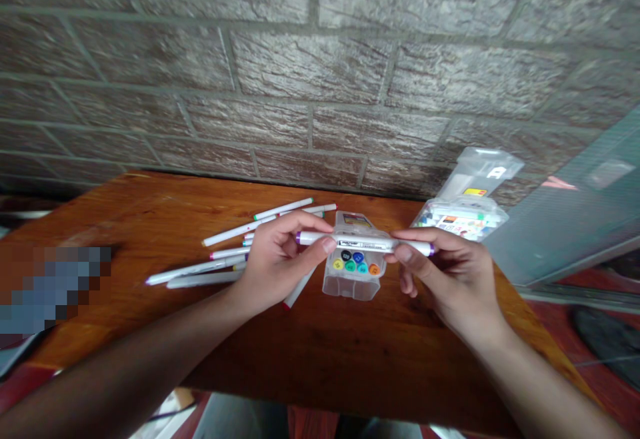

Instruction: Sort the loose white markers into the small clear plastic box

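Note:
A white marker pen (366, 244) with purple ends is held level between my two hands, its printed label facing me. My left hand (280, 256) pinches it near the left end between thumb and fingers. Near the other end, my right hand (447, 272) grips it the same way. Behind and below the pen, a clear plastic case (351, 288) stands on the table, holding several markers with black, blue, yellow, green and orange numbered ends (351, 266). Part of this case is hidden by the held pen.
Several loose white markers (230, 232) lie on the wooden table (150, 226) left of the case. A second clear case (457, 216) with its lid raised stands at the back right. A brick wall (280, 126) rises behind the table. At the left is a pixelated dark object (45, 299).

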Motion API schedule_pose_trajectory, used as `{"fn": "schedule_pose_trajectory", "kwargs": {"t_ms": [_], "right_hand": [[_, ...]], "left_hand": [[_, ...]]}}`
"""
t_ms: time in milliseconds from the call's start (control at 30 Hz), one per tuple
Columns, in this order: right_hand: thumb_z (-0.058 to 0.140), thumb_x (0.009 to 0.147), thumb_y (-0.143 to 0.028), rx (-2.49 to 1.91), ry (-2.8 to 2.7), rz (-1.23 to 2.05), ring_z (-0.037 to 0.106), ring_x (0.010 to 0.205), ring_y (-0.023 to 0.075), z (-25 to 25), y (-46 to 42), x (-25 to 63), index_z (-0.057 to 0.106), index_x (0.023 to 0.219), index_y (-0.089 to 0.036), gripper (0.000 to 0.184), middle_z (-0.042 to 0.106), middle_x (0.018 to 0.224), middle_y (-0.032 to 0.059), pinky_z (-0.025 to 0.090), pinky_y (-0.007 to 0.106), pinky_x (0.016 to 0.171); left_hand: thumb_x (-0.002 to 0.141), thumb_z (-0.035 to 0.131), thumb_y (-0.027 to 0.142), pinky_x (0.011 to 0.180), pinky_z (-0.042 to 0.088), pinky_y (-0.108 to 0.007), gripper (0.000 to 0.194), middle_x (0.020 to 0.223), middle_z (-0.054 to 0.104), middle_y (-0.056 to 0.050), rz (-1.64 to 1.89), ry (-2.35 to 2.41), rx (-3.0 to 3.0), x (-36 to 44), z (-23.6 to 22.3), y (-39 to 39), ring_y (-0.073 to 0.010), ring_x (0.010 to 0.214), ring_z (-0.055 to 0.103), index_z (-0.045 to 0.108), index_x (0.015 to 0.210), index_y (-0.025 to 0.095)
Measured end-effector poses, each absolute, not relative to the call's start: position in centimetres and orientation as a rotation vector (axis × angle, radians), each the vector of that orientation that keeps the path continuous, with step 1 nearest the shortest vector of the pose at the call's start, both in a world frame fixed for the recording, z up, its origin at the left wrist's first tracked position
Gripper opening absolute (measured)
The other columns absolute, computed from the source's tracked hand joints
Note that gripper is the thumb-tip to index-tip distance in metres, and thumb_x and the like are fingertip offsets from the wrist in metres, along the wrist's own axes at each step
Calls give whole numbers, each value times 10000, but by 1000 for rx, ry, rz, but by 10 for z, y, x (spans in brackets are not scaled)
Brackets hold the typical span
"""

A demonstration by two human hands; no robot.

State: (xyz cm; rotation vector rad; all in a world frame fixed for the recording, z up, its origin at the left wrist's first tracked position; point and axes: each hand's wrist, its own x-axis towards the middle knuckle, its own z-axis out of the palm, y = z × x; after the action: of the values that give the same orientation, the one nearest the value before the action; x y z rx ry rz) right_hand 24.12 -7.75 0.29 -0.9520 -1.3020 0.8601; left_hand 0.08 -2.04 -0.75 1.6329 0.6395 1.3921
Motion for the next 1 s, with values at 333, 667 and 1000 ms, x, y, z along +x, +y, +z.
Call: {"fn": "schedule_pose_trajectory", "kwargs": {"t_ms": [333,667,1000], "right_hand": [[830,965,-371,-891,-1248,980,640,427,105,2,-77,243,886,1071,-265,160,835,745,55,512,192,404],[851,941,-310,-920,-1265,922,628,434,107,3,-79,242,881,1049,-273,118,839,780,45,512,210,403],[900,894,-295,-926,-1298,868,627,409,98,0,-77,243,878,1046,-269,155,822,744,32,512,190,379]], "left_hand": [[959,813,359,456,403,-185,188,719,751,-26,1297,565,1403,-1,-12,-18,-67,477,546,829,1034,188],[965,799,408,456,366,-216,258,631,669,-9,1240,628,1442,-1,-13,-20,-86,482,507,849,1062,174],[906,858,338,416,349,-214,173,628,682,6,1308,640,1555,1,-5,-22,-86,461,524,850,980,181]]}}
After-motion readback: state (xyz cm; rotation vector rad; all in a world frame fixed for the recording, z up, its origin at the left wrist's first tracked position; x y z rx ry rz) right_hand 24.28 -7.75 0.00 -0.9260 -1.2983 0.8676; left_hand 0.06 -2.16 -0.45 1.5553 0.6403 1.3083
